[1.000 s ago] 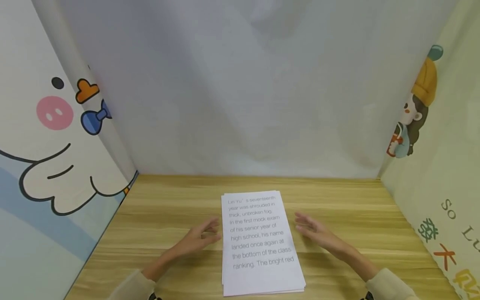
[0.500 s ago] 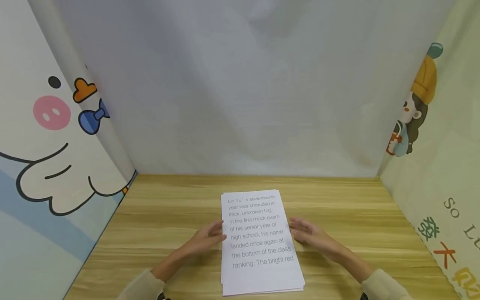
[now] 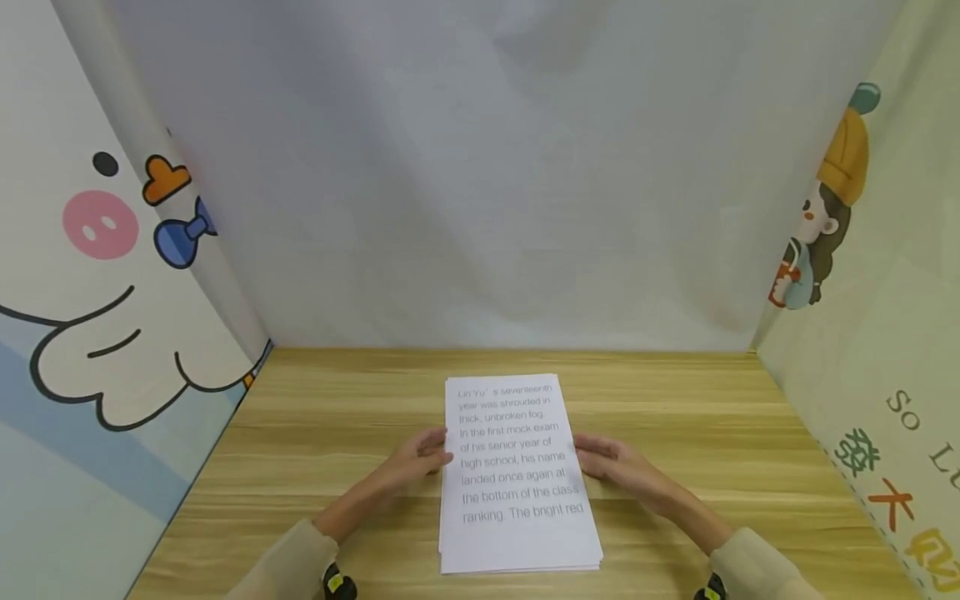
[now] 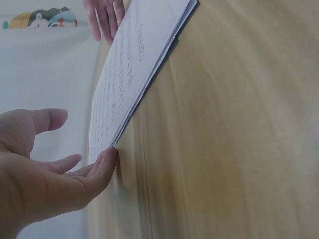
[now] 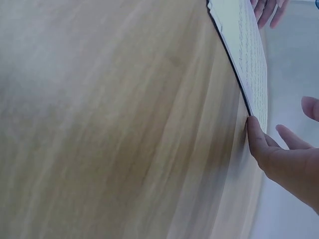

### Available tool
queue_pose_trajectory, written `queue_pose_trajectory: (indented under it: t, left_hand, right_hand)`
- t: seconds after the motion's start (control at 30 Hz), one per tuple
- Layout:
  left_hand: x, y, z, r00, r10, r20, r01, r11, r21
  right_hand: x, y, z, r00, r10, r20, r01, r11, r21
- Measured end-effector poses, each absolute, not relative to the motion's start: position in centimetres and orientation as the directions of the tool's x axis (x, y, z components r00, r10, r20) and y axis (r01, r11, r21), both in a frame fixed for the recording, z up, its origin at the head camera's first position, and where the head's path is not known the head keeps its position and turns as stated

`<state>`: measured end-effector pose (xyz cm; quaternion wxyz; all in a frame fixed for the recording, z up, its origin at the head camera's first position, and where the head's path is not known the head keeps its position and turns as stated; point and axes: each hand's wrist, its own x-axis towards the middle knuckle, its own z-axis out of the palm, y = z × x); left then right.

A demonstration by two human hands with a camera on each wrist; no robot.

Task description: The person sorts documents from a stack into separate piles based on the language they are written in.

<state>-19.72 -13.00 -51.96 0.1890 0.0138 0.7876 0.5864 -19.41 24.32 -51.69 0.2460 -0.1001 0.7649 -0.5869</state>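
A stack of printed paper sheets (image 3: 517, 542) lies flat on the wooden table, its edges slightly uneven. My left hand (image 3: 415, 460) is at the stack's left edge. In the left wrist view, the fingertips (image 4: 110, 155) touch the sheets' side while the thumb stays raised and apart. On the opposite edge is my right hand (image 3: 626, 471). Its fingertips (image 5: 252, 124) meet the side of the paper in the right wrist view, the thumb again standing away. Neither hand pinches the sheets.
Bare wooden tabletop (image 3: 315, 417) surrounds the stack. A pale grey sheet (image 3: 480, 167) closes off the back. Printed cartoon panels stand on the left (image 3: 67, 467) and right (image 3: 885, 292).
Both hands have moved inward from beside the stack to its left and right edges. The paper stack has shifted slightly away from me.
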Motion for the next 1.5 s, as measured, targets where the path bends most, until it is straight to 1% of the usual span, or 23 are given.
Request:
queue_pose_trajectory:
  t: [0.2,0.43,0.67,0.83,0.93,1.07,1.23,1.5]
  left_hand:
    - [-21.0,-12.7,-52.0,-0.930,0.242,-0.278,-0.178,0.368,0.913]
    - [-22.1,-12.6,-52.2,-0.933,0.255,-0.255,-0.141,0.393,0.909]
    - [-21.9,-12.7,-52.3,-0.934,0.200,-0.297,-0.190,0.427,0.884]
    - [-22.0,-12.5,-52.2,-0.923,0.225,-0.312,-0.178,0.468,0.866]
    - [-22.0,-12.4,-52.1,-0.917,0.248,-0.311,-0.170,0.463,0.870]
    - [-21.8,-12.2,-51.8,-0.911,0.267,-0.313,-0.171,0.447,0.878]
    - [-21.8,-12.1,-51.8,-0.915,0.257,-0.312,-0.177,0.440,0.880]
    - [-21.5,-12.0,-51.8,-0.923,0.235,-0.305,-0.179,0.441,0.880]
  right_hand:
    - [-20.4,24.3,-52.0,-0.866,-0.432,-0.253,0.124,0.303,-0.945]
    - [-21.4,24.1,-52.0,-0.871,-0.430,-0.237,0.099,0.318,-0.943]
    - [-21.6,24.3,-51.9,-0.874,-0.418,-0.248,0.115,0.318,-0.941]
    - [-21.9,24.4,-51.9,-0.859,-0.438,-0.265,0.094,0.375,-0.922]
    - [-22.1,24.3,-51.8,-0.844,-0.463,-0.272,0.082,0.389,-0.918]
    - [-21.9,24.2,-51.7,-0.845,-0.460,-0.275,0.072,0.410,-0.909]
    - [-21.5,24.0,-51.5,-0.856,-0.440,-0.273,0.062,0.436,-0.898]
    - [-21.1,23.9,-51.4,-0.863,-0.420,-0.279,0.080,0.432,-0.898]
